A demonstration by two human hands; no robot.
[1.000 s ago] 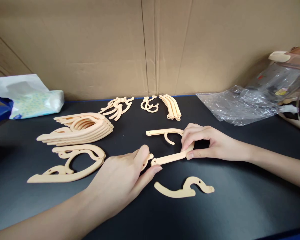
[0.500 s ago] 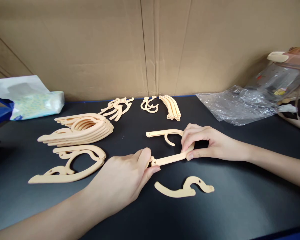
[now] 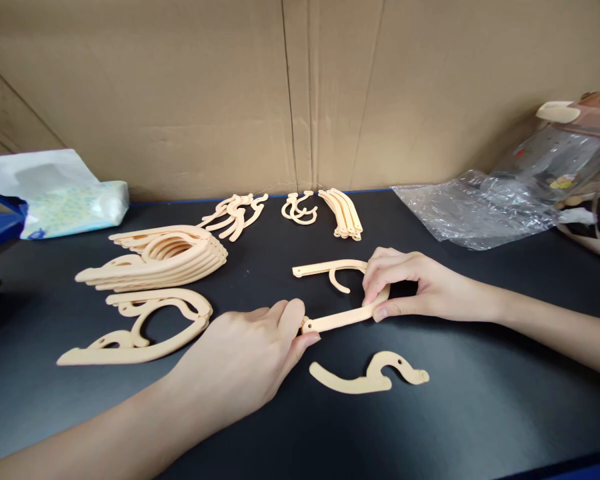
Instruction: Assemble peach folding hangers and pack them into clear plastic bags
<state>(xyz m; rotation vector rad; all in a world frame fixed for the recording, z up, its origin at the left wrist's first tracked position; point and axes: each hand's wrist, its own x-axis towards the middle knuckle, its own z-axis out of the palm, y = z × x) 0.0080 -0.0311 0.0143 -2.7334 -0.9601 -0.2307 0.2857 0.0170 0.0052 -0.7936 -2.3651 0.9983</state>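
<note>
A partly assembled beige folding clothes hanger lies over the black table between my two hands. My right hand is closed round its bend, thumb on the near arm, with fingers hiding the joint. My left hand pinches the free end of that near arm, where a small hole shows; a beige part at this end is mostly hidden by the fingers. From the far arm, a small curved hook sticks inward. In front of the hanger lies a loose S-curved hanger piece, touched by neither hand.
To the left are a folded hanger and a stack of folded hangers. Behind lie curved pieces, small hooks and straight arms. A tissue pack, clear plastic bag and bottle stand at the sides.
Almost nothing differs. My left thumb and fingers have shifted slightly at the hanger arm's end; my right hand keeps its hold.
</note>
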